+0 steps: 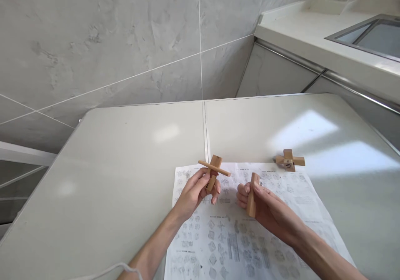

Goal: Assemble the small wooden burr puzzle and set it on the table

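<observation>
My left hand pinches two crossed wooden puzzle bars and holds them up above the printed instruction sheet. To its right my right hand is wrapped round a single wooden bar, held nearly upright. The two hands are a short gap apart. An assembled wooden cross puzzle rests on the table at the sheet's far right corner, untouched.
The pale folding table has a seam down its middle. A grey tiled wall stands behind it. At the upper right a white counter holds a metal sink.
</observation>
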`<state>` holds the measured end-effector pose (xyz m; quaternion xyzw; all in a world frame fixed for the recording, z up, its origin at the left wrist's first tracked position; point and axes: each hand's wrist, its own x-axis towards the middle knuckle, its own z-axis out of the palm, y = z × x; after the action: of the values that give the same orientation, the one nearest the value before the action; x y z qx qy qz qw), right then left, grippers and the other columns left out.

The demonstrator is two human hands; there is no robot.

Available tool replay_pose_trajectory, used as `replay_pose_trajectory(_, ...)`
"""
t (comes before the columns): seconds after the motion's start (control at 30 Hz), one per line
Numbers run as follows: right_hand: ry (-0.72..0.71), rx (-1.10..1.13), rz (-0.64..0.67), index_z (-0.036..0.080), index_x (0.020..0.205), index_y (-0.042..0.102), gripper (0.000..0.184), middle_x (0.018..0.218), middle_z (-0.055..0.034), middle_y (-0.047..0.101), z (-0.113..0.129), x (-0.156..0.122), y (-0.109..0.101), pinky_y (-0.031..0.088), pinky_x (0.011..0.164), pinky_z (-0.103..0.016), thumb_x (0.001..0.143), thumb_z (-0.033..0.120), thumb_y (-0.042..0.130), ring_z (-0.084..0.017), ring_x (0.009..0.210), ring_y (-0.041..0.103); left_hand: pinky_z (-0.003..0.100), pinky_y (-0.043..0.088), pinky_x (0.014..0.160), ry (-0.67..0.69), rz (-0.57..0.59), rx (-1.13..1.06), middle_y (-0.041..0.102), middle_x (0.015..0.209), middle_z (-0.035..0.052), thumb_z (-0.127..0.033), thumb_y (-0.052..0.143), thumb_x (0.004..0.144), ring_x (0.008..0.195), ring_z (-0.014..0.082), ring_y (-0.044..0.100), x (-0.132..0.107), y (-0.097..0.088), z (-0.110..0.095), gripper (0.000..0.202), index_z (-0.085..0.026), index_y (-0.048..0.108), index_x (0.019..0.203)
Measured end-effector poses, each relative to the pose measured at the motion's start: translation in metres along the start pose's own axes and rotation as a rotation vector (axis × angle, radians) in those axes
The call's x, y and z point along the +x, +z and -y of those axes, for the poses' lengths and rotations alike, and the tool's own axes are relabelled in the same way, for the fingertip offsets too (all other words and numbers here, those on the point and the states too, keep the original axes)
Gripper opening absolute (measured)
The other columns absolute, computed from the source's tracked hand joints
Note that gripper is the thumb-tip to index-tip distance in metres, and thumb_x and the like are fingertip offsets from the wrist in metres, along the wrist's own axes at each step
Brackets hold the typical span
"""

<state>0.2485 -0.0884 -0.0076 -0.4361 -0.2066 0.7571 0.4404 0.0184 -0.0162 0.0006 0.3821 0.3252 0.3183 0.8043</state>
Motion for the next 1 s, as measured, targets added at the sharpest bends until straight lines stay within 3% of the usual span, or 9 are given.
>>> replay_pose_trajectory(0.07, 0.039, 0.044, 0.054, 0.024, 0.099, 0.071, 0.037, 0.102, -0.0083, 0.065, 0.005, -0.003, 0.006, 0.057, 0.062, -0.031, 0.103, 0.060, 0.062, -0.023, 0.087, 0.065, 0.030, 0.046, 0.066, 0.001, 0.001, 0.000, 0.067, 0.086, 0.0053, -0.043, 0.053, 0.109, 0.061, 0.0130, 0.057, 0.000, 0.001, -0.001, 0.031, -0.014, 0.062, 0.118)
replay_pose_trajectory(0.17, 0.101, 0.029, 0.115, 0.026, 0.122, 0.068, 0.035, 0.101, -0.0073, 0.068, 0.015, -0.008, 0.014, 0.041, 0.042, -0.020, 0.107, 0.056, 0.057, -0.018, 0.076, 0.066, 0.030, 0.046, 0.066, 0.004, 0.000, -0.009, 0.067, 0.084, 0.0049, -0.045, 0.055, 0.109, 0.060, 0.0129, 0.057, 0.000, 0.001, -0.001, 0.033, -0.014, 0.062, 0.117)
replay_pose_trajectory(0.2, 0.095, -0.007, 0.133, 0.026, 0.127, 0.066, 0.034, 0.103, -0.0076, 0.070, 0.018, -0.009, 0.016, 0.044, 0.045, -0.020, 0.108, 0.053, 0.057, -0.017, 0.078, 0.067, 0.030, 0.046, 0.066, 0.004, 0.000, -0.012, 0.067, 0.083, 0.0049, -0.046, 0.055, 0.108, 0.061, 0.0130, 0.057, 0.000, 0.001, -0.001, 0.034, -0.014, 0.063, 0.116)
replay_pose_trajectory(0.27, 0.050, -0.114, 0.178, 0.024, 0.133, 0.064, 0.036, 0.112, -0.0101, 0.073, 0.024, -0.011, 0.017, 0.059, 0.064, -0.026, 0.110, 0.050, 0.057, -0.019, 0.091, 0.072, 0.030, 0.046, 0.066, 0.002, -0.003, -0.012, 0.067, 0.083, 0.0049, -0.046, 0.055, 0.108, 0.062, 0.0132, 0.058, 0.001, 0.000, 0.001, 0.035, -0.014, 0.063, 0.117)
replay_pose_trajectory(0.33, -0.009, -0.227, 0.225, 0.022, 0.138, 0.062, 0.041, 0.117, -0.0129, 0.075, 0.027, -0.010, 0.016, 0.064, 0.082, -0.037, 0.110, 0.051, 0.055, -0.024, 0.103, 0.074, 0.030, 0.046, 0.064, -0.002, -0.007, -0.008, 0.067, 0.082, 0.0049, -0.047, 0.055, 0.108, 0.061, 0.0132, 0.058, 0.001, -0.002, 0.002, 0.035, -0.014, 0.064, 0.117)
replay_pose_trajectory(0.37, -0.039, -0.276, 0.235, 0.023, 0.140, 0.060, 0.042, 0.115, -0.0134, 0.076, 0.028, -0.010, 0.016, 0.066, 0.084, -0.040, 0.110, 0.052, 0.054, -0.026, 0.105, 0.075, 0.029, 0.046, 0.064, -0.009, -0.006, -0.006, 0.067, 0.082, 0.0048, -0.047, 0.055, 0.108, 0.061, 0.0131, 0.058, 0.001, -0.003, 0.002, 0.035, -0.014, 0.064, 0.117)
replay_pose_trajectory(0.63, -0.257, -0.454, 0.240, 0.030, 0.153, 0.052, 0.043, 0.104, -0.0100, 0.079, 0.029, -0.004, 0.013, 0.069, 0.068, -0.038, 0.113, 0.043, 0.052, -0.026, 0.097, 0.079, 0.029, 0.047, 0.058, -0.069, 0.087, -0.061, 0.068, 0.079, 0.0041, -0.048, 0.058, 0.107, 0.052, 0.0124, 0.059, -0.001, -0.002, 0.002, 0.033, -0.016, 0.062, 0.111)
replay_pose_trajectory(0.87, -0.232, -0.497, 0.385, 0.033, 0.160, 0.049, 0.047, 0.103, -0.0074, 0.078, 0.041, 0.002, 0.018, 0.068, 0.068, -0.034, 0.114, 0.037, 0.051, -0.022, 0.092, 0.079, 0.030, 0.050, 0.058, -0.144, 0.206, -0.073, 0.067, 0.080, 0.0050, -0.050, 0.058, 0.107, 0.055, 0.0144, 0.063, -0.002, -0.001, 0.005, 0.037, -0.015, 0.063, 0.119)
replay_pose_trajectory(1.0, -0.199, -0.476, 0.399, 0.030, 0.159, 0.051, 0.047, 0.096, -0.0072, 0.078, 0.041, 0.003, 0.016, 0.067, 0.064, -0.032, 0.113, 0.040, 0.052, -0.022, 0.085, 0.080, 0.028, 0.049, 0.055, -0.170, 0.233, -0.060, 0.063, 0.078, 0.0033, -0.051, 0.059, 0.106, 0.054, 0.0136, 0.062, -0.002, -0.002, 0.004, 0.038, -0.015, 0.065, 0.118)
